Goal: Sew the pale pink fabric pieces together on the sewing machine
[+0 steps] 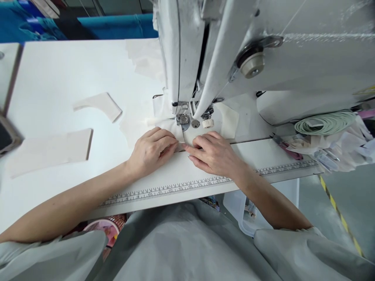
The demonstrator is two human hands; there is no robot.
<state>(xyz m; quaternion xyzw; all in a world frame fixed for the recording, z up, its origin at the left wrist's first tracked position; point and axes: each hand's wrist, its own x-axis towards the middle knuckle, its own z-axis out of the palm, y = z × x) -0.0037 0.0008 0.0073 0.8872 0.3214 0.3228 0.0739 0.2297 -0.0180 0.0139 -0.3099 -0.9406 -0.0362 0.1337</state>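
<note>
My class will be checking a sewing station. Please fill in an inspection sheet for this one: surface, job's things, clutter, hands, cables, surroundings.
Surface: white table, ruler strip along its near edge.
Job's things: pale fabric at the sewing machine; curved piece and straight piece lie left.
Clutter: green coil, scraps and pink-handled snips at right.
Hands: left hand and right hand at the fabric's near edge; grip unclear.
Cables: nothing seen; only thread on the machine.
Surroundings: blue cloth beyond; pink basket and translucent bin below; striped floor tape.
</note>
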